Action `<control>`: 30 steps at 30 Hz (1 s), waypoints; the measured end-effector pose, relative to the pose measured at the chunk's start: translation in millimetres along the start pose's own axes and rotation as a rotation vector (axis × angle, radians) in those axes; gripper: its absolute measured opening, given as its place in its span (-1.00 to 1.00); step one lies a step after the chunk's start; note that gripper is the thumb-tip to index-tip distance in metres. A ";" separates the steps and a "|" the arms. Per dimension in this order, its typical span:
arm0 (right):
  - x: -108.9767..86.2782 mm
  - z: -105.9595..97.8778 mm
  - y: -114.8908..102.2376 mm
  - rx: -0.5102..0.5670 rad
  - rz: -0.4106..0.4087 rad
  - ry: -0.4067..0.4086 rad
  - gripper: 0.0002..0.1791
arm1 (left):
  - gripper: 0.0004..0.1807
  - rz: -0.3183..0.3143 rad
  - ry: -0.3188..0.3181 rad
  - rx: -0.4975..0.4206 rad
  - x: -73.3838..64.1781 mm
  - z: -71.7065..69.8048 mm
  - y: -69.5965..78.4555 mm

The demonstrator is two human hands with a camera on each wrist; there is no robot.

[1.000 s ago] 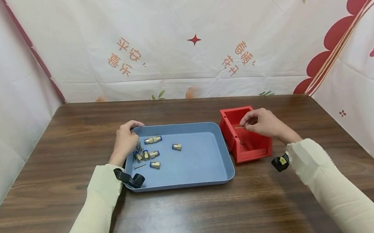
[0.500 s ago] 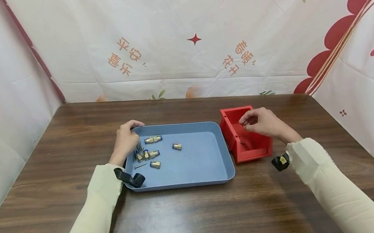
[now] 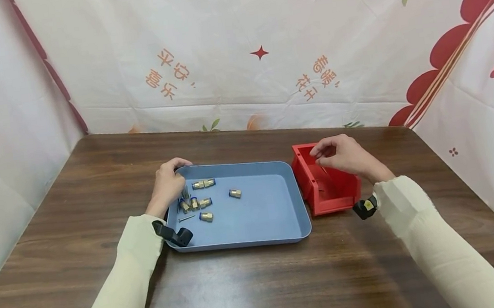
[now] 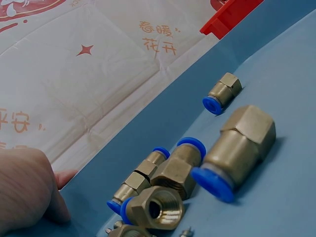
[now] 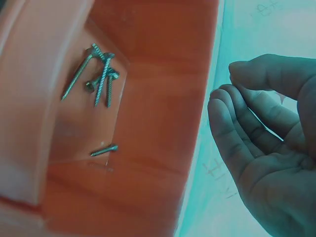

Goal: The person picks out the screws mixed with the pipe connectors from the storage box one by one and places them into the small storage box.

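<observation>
My left hand (image 3: 168, 186) grips the far left corner of a blue tray (image 3: 263, 213), its fingers over the rim. Brass push-in fittings with blue collars lie inside, mostly at the left; one fitting (image 3: 235, 193) sits apart near the middle. A loose screw (image 3: 186, 218) and a few more screws lie beside them. Over a red bin (image 3: 336, 206) hovers my right hand (image 3: 345, 154), fingers loosely bent and nothing between them. In the right wrist view, several screws (image 5: 101, 81) lie in a cluster in the bin, with one short screw (image 5: 103, 150) apart from them.
The tray and bin stand side by side on a dark wooden table (image 3: 253, 290). Behind the table hangs a white printed cloth (image 3: 215, 35), which continues along both sides. Each wrist carries a black camera (image 3: 365, 207).
My right hand has let go of a screw over the red bin, then risen a little with its fingers parting. My left hand keeps its grip on the tray.
</observation>
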State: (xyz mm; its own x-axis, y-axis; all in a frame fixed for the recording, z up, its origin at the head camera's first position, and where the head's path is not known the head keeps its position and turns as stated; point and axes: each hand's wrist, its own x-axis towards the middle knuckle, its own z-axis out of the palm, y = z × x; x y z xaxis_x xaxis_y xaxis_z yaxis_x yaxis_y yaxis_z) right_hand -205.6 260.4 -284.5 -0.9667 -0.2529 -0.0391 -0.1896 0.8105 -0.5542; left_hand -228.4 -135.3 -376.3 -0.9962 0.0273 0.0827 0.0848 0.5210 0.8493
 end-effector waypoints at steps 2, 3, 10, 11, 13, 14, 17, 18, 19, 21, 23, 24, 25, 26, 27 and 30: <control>2.4 1.0 -2.7 0.001 -0.010 0.001 -0.71 | -0.52 -0.001 -0.002 -0.003 -0.4 0.0 0.3; 3.9 1.7 -4.3 -0.001 -0.017 0.002 -0.72 | -0.52 -0.002 -0.003 -0.004 -0.5 0.0 0.4; 16.2 11.2 -19.7 0.008 -0.109 0.013 -0.76 | -0.52 -0.013 -0.002 -0.003 -1.1 -0.8 0.5; 18.2 13.2 -22.2 0.011 -0.125 0.014 -0.77 | -0.52 -0.012 -0.002 -0.003 -1.2 -0.9 0.7; 21.7 17.4 -27.3 0.019 -0.150 0.017 -0.78 | -0.52 -0.011 -0.005 -0.005 -1.3 -0.8 1.1; 23.2 19.6 -30.2 0.027 -0.158 0.015 -0.79 | -0.51 -0.009 -0.005 -0.007 -1.3 -0.7 1.2; 28.0 26.6 -39.6 0.045 -0.175 0.005 -0.80 | -0.51 -0.002 -0.006 -0.009 -1.2 -0.6 1.2; 29.4 28.9 -42.8 0.053 -0.174 0.000 -0.80 | -0.51 -0.001 -0.006 -0.010 -1.0 -0.5 1.1; 30.8 31.3 -46.4 0.060 -0.174 -0.006 -0.80 | -0.51 0.001 -0.007 -0.010 -1.0 -0.4 0.9; 33.8 35.9 -53.2 0.066 -0.178 -0.016 -0.80 | -0.51 0.003 -0.006 -0.008 -0.8 -0.2 0.6; 36.8 40.8 -59.8 0.070 -0.186 -0.025 -0.80 | -0.51 0.002 -0.006 -0.009 -0.5 0.1 0.2; 38.1 43.3 -63.3 0.072 -0.189 -0.029 -0.80 | -0.51 0.002 -0.005 -0.009 -0.4 0.2 0.0; 39.4 45.7 -66.8 0.073 -0.197 -0.033 -0.80 | -0.52 0.001 -0.004 -0.009 -0.3 0.1 -0.2; 40.6 48.1 -70.2 0.073 -0.204 -0.036 -0.80 | -0.52 0.000 -0.002 -0.010 -0.2 0.2 -0.3; 41.7 50.4 -73.2 0.073 -0.213 -0.039 -0.79 | -0.52 -0.002 -0.001 -0.012 -0.2 0.2 -0.5; 44.9 57.2 -81.6 0.087 -0.233 -0.048 -0.78 | -0.51 0.001 0.002 -0.012 -0.1 0.6 -0.7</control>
State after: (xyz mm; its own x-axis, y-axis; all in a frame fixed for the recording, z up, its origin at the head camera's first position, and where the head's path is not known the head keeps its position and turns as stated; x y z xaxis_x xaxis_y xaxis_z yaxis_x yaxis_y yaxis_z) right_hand -223.6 152.7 -288.7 -0.8892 -0.4536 0.0599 -0.3887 0.6798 -0.6220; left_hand -228.4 -135.1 -377.2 -0.9961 0.0254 0.0844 0.0855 0.5109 0.8554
